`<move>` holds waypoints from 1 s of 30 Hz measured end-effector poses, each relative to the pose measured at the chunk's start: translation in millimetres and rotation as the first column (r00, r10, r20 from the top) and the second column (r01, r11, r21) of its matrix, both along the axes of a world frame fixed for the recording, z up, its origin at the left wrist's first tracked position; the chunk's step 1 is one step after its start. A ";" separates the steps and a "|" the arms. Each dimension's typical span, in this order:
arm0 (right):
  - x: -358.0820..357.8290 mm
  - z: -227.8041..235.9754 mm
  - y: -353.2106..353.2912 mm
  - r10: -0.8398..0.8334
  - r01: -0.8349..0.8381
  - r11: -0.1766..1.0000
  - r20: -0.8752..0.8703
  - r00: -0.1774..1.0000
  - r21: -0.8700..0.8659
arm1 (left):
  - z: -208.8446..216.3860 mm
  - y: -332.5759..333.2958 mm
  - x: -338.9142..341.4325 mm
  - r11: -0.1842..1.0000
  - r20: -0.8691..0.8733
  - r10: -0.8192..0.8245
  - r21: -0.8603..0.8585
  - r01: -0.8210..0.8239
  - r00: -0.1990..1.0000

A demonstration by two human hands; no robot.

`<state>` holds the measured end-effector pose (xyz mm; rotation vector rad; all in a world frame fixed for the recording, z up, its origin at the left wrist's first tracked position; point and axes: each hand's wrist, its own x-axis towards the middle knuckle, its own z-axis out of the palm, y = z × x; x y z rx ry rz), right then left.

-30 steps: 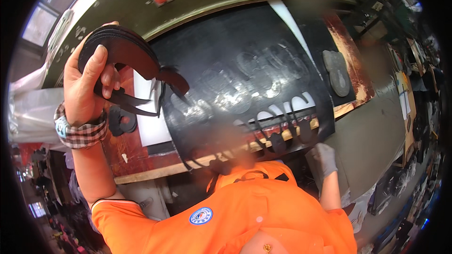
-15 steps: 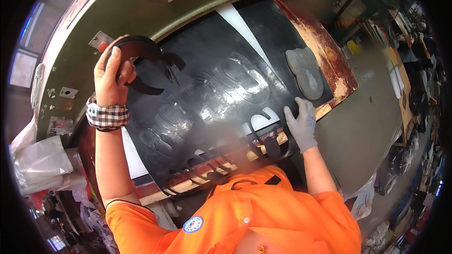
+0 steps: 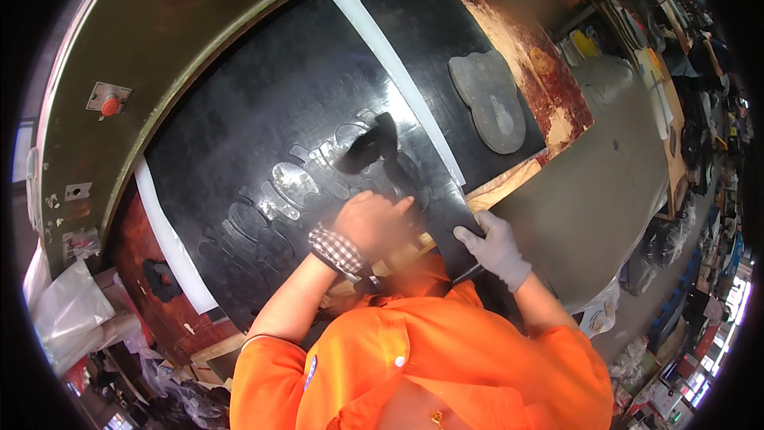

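A glossy black sheet (image 3: 263,87) lies before me, its near part pressed with rows of sole-like outlines. Over its near edge is my bare left hand (image 3: 368,224), fingers curled and partly blurred, wearing a checked wristband (image 3: 336,250). What the fingers hold is hidden. Just beyond them, dark curved strips (image 3: 372,147) stand up from the sheet. My gloved right hand (image 3: 495,251) is closed at the sheet's near right corner, thumb and fingers at its edge. Beyond it, a grey sole-shaped plate (image 3: 495,107) rests on another black sheet (image 3: 414,12).
A green machine frame with red buttons (image 3: 109,103) arches along the far left. White strips (image 3: 390,64) show beside the sheet over a worn red board (image 3: 565,95). A dark scrap (image 3: 163,280) lies at left. Plastic bags (image 3: 72,310) hang near left; a grey surface (image 3: 589,191) extends right.
My left hand has come down and right from the upper left, where it held dark curved strips. My right hand has shifted slightly nearer me at the sheet's edge. The view has turned.
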<state>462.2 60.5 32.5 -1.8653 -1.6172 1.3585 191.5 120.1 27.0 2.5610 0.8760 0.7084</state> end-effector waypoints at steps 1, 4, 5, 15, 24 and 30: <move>4.2 -0.2 8.1 -0.053 0.039 0.997 -0.198 0.979 -0.073 | -4.3 -1.9 0.5 0.999 0.043 0.026 -0.031 -0.025 0.999; 10.7 -10.0 46.8 -0.025 -0.085 0.974 -0.475 0.880 -0.208 | 3.9 1.6 -10.4 0.974 0.255 0.206 -0.144 -0.174 0.945; 11.5 -14.4 59.4 0.029 -0.165 0.959 -0.495 0.868 -0.233 | 10.3 6.5 -13.7 0.949 0.299 0.312 -0.145 -0.280 0.902; -1.0 -20.3 68.2 0.019 -0.257 0.930 -0.661 0.750 -0.264 | 90.7 61.9 -88.1 0.855 0.806 0.501 -0.406 -0.321 0.315; 1.0 -17.9 72.9 -0.044 -0.289 0.910 -0.762 0.646 -0.297 | 95.2 27.0 -57.5 0.754 0.281 0.646 -0.088 -0.651 0.710; 0.0 -33.5 66.9 -0.338 -0.284 0.819 -0.819 0.465 -0.499 | 13.7 -1.8 29.3 0.984 0.020 0.169 -0.061 -0.167 0.985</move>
